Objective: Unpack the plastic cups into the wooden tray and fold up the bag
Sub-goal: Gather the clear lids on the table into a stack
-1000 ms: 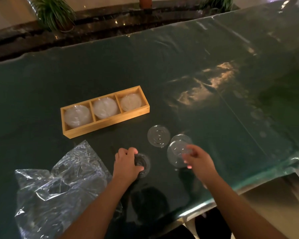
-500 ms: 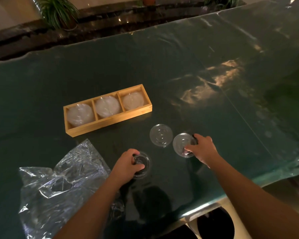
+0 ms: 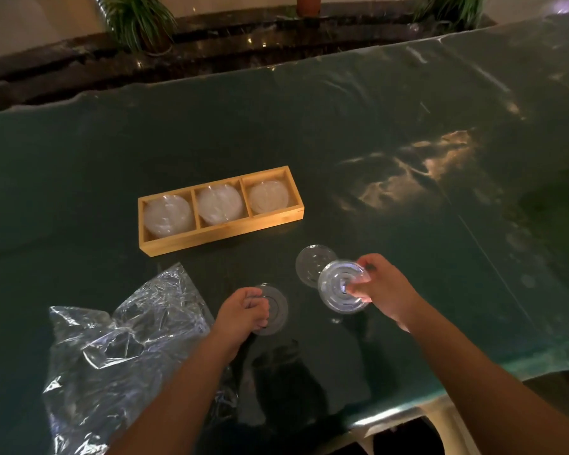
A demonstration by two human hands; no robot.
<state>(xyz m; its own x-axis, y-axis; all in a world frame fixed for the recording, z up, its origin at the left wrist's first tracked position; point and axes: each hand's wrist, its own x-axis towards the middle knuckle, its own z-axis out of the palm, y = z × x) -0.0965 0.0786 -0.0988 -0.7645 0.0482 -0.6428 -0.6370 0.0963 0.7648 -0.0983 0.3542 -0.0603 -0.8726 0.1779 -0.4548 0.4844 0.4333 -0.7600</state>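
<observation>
A wooden tray (image 3: 224, 236) with three compartments sits mid-table, each holding whitish clear plastic cups (image 3: 168, 214). My right hand (image 3: 380, 287) grips a clear plastic cup (image 3: 337, 285), lifted and tilted off the table. Just behind it another clear cup (image 3: 311, 261) rests on the surface. My left hand (image 3: 243, 311) is closed on a third clear cup (image 3: 275, 308) that sits on the table. The crumpled clear plastic bag (image 3: 112, 353) lies at the lower left, beside my left forearm.
The table carries a glossy dark green plastic cover (image 3: 408, 110) with wrinkles and glare. Its near edge (image 3: 473, 385) runs at the lower right. Potted plants (image 3: 138, 21) and a dark stone ledge stand beyond the far edge.
My right hand closed on the right-hand cup and has raised and tilted it off the table. My left hand stays on its cup. The view shifted slightly.
</observation>
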